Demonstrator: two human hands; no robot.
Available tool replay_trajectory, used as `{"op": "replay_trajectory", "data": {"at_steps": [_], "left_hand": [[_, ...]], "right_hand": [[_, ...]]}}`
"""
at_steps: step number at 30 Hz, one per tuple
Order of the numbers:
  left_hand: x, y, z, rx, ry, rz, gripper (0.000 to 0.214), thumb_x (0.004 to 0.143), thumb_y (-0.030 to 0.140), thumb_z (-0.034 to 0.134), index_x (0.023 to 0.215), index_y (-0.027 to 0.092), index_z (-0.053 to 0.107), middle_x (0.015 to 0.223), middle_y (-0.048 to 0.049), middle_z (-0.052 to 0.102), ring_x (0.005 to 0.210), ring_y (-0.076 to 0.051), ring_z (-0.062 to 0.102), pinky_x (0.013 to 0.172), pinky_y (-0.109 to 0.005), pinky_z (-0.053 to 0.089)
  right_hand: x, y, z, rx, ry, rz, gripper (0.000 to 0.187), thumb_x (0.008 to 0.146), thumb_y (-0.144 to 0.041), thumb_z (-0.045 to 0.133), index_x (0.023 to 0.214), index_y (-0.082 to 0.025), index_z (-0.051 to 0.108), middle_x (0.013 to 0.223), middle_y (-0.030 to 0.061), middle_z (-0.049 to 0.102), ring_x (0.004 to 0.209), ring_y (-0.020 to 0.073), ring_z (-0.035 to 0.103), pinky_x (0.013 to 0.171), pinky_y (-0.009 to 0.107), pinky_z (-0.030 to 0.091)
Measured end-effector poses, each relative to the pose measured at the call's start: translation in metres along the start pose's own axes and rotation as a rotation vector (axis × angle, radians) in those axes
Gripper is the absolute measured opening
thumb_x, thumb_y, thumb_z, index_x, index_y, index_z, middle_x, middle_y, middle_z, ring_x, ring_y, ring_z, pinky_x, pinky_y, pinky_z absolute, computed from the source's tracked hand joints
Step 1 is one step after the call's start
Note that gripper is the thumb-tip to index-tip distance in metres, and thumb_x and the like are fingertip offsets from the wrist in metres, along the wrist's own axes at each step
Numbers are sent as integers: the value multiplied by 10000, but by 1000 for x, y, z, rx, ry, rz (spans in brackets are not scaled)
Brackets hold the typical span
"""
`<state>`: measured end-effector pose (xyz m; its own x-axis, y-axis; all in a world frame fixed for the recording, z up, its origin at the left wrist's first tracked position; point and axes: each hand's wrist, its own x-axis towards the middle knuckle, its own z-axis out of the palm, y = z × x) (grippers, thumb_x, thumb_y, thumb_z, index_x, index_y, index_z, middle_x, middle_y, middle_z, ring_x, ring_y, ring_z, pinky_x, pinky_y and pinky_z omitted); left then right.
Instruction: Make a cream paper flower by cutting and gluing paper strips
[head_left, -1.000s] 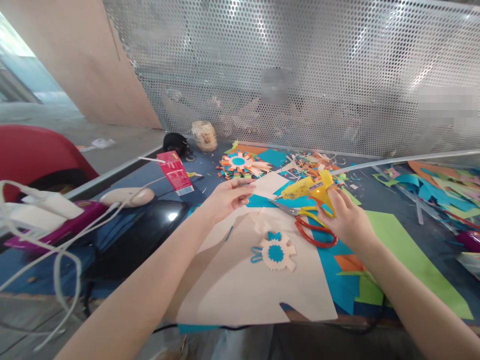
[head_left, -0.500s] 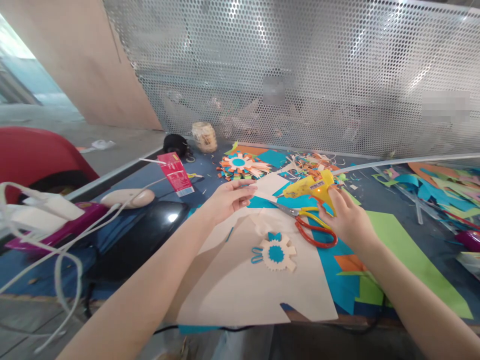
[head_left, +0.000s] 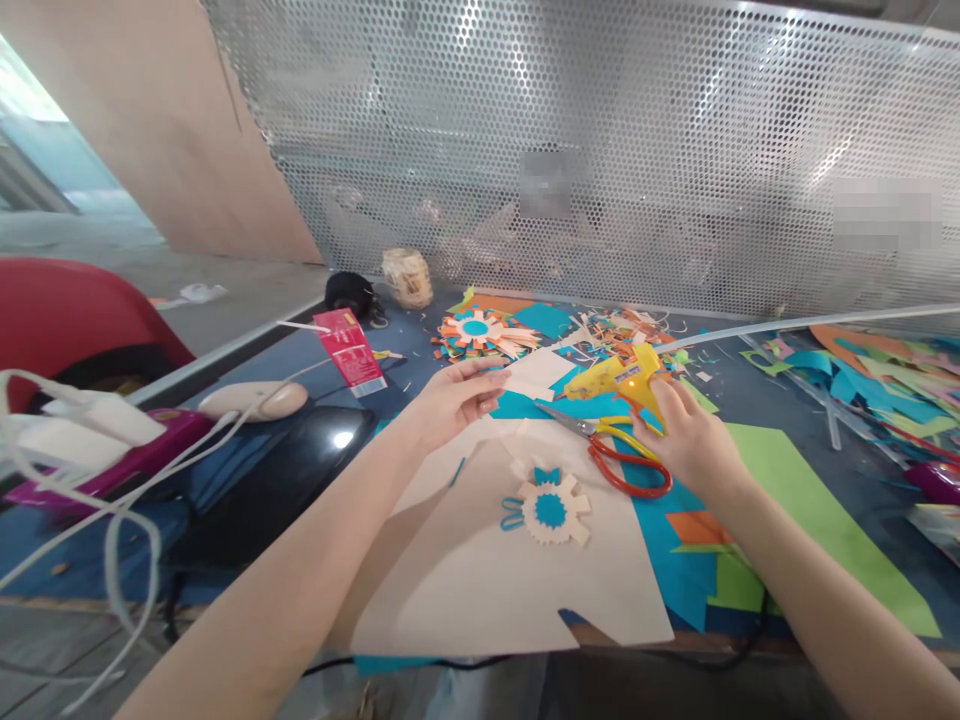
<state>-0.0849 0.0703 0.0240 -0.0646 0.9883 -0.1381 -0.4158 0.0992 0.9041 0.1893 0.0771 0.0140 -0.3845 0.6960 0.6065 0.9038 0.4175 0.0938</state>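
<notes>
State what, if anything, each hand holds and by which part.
The right hand holds the yellow glue gun by its handle. Whether the left hand pinches anything cannot be told.

Left of the scissors [head_left: 589, 428], anything the left hand [head_left: 459, 402] may hold is too small to tell. Above the scissors' handles, the right hand [head_left: 694, 438] covers much of the grip of the yellow glue gun [head_left: 606, 378]. The print on the pink packet [head_left: 351, 352], farther left of the scissors, is unreadable. Well left of the scissors, the red chair [head_left: 86, 315] is cut off by the edge; well right of them, so is a purple object [head_left: 936, 481] that cannot be identified. Beyond the scissors, whatever stands behind the perforated panel [head_left: 615, 110] is blurred.
</notes>
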Motion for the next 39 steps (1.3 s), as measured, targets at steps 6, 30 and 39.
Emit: {"op": "replay_trajectory", "data": {"at_steps": [6, 30, 39], "left_hand": [[2, 0, -2, -72, 37, 71, 230, 557, 54, 725, 761, 137, 656, 621, 8, 630, 540, -63, 552, 450, -154, 398], [1, -1, -6, -43, -41, 69, 264, 588, 61, 733, 829, 135, 655, 688, -4, 686, 605, -82, 607, 525, -166, 475], [-3, 1, -1, -45, -52, 75, 315, 534, 68, 767, 821, 124, 649, 684, -29, 689, 587, -97, 599, 492, -186, 453]], "right_hand": [[3, 0, -4, 115, -8, 72, 420, 748, -385, 500, 1093, -146, 481, 1033, 132, 612, 750, 244, 630, 553, 303, 473], [21, 18, 18, -75, -448, 496, 392, 853, -363, 360, 1018, -44, 517, 899, 191, 629, 882, 297, 602, 680, 320, 425], [15, 17, 14, -130, -540, 684, 448, 818, -374, 393, 1068, -14, 485, 1043, 239, 570, 1012, 378, 522, 775, 441, 431]]}}
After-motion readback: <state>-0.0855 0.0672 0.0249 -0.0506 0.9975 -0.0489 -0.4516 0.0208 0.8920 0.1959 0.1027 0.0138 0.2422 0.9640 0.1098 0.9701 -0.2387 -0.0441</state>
